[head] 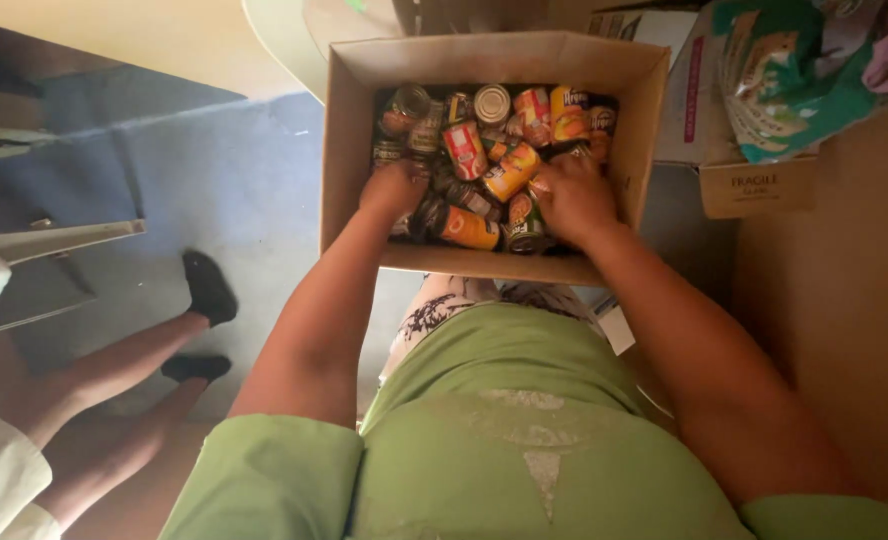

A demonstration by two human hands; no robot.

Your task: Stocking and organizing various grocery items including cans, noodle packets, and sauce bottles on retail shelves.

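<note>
Both your hands sit inside the cardboard box [349, 150] — left hand [394, 188] and right hand [574, 198] curled palm-down over the cans [484, 150], which lie beneath and just beyond your fingers; whether either has hold of one cannot be told.

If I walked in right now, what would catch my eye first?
An open cardboard box at top centre, crammed with colourful tin cans lying every which way. Both the left hand and right hand are plunged in among them. At lower left, another person's bare legs in black shoes stand on the blue floor.
</note>
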